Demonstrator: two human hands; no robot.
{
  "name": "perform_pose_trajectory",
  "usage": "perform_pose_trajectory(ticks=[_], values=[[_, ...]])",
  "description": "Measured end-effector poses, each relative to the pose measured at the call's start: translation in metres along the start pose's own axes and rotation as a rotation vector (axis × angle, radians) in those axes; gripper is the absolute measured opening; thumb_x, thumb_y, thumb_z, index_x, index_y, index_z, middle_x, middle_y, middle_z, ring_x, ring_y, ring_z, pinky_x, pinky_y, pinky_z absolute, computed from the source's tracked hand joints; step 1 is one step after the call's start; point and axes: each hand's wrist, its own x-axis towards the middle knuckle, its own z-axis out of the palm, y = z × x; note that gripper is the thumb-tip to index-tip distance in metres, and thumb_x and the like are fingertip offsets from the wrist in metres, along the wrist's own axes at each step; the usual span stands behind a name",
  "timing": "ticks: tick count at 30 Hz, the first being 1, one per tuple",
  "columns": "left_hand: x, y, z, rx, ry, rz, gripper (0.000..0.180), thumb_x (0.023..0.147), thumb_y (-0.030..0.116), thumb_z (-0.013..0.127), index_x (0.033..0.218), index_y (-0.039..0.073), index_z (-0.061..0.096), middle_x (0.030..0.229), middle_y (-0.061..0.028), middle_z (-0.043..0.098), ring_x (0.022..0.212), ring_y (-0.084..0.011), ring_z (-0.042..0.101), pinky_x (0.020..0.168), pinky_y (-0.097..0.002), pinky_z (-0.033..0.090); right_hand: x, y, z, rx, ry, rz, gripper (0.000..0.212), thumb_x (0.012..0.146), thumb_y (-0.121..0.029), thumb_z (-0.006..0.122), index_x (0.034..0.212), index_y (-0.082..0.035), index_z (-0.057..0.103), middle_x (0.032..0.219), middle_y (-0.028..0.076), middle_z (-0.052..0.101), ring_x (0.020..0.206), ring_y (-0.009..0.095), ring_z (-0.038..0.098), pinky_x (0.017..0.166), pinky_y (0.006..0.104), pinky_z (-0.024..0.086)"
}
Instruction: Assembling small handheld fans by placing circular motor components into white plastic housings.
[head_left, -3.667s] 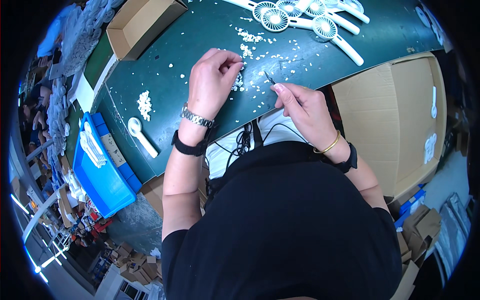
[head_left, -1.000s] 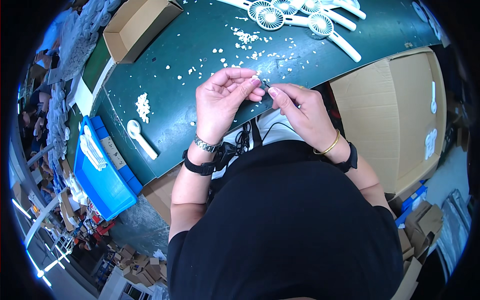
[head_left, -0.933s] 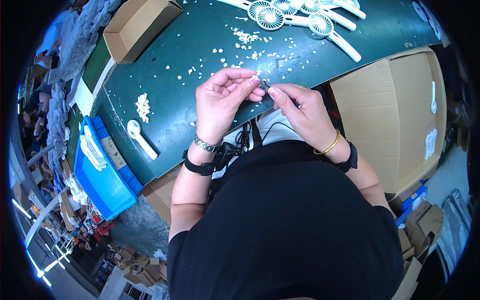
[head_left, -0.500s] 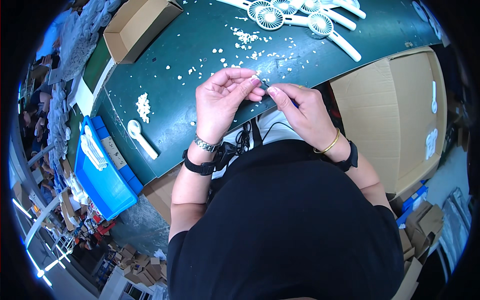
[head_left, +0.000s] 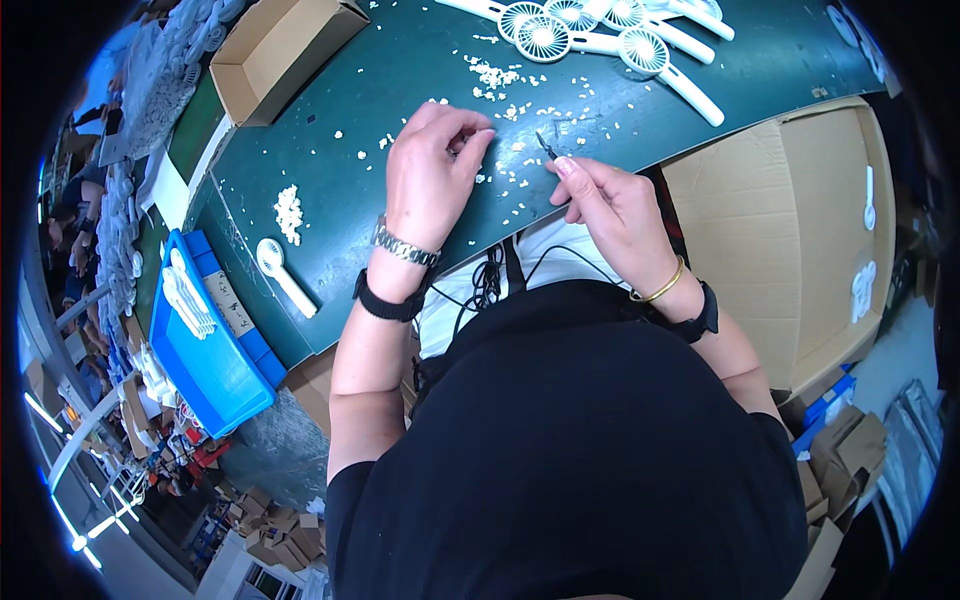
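Note:
My right hand (head_left: 622, 215) grips a slim dark tool with a thin pointed tip (head_left: 545, 146). The tip sticks out past thumb and fingers over the table, pointing away from me. My left hand (head_left: 428, 172) is to the left of it, above small white plastic bits (head_left: 495, 76) scattered on the green table. Its fingers are curled and the thumb lies against them; whatever may be between them is hidden. Farther off lie several white handheld fans with round grilles (head_left: 643, 50). Left of my left hand are a heap of white bits (head_left: 288, 214) and a single white fan-shaped part (head_left: 285, 278).
A blue bin (head_left: 218, 372) with white parts inside stands at the table's left edge. An open cardboard box (head_left: 270, 55) sits at the far left. On the right, a large open carton (head_left: 740, 215) adjoins the table edge and holds a few white parts.
My hands have parted. The left has moved up and left, away from the tool, with its fingers curling. The right has drawn slightly right and down, keeping the dark tool, whose tip now shows.

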Motion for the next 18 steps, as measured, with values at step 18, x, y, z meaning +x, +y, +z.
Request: perform_pose_trajectory(ticks=[18], values=[[0.012, 0.01, 0.011, -0.096, -0.025, 0.047, 0.012, 0.09, 0.007, 0.079, 0.1, 0.003, 0.077, 0.094, -0.0102, 0.074, 0.079, -0.0207, 0.074, 0.072, -0.0324, 0.059, -0.003, 0.002, -0.001, 0.025, 0.026, -0.015, 0.038, 0.113, -0.027, 0.058, 0.125, 0.006, 0.074, 0.089, 0.006, 0.073, 0.075, 0.009, 0.063, 0.073, 0.0256, 0.054]])
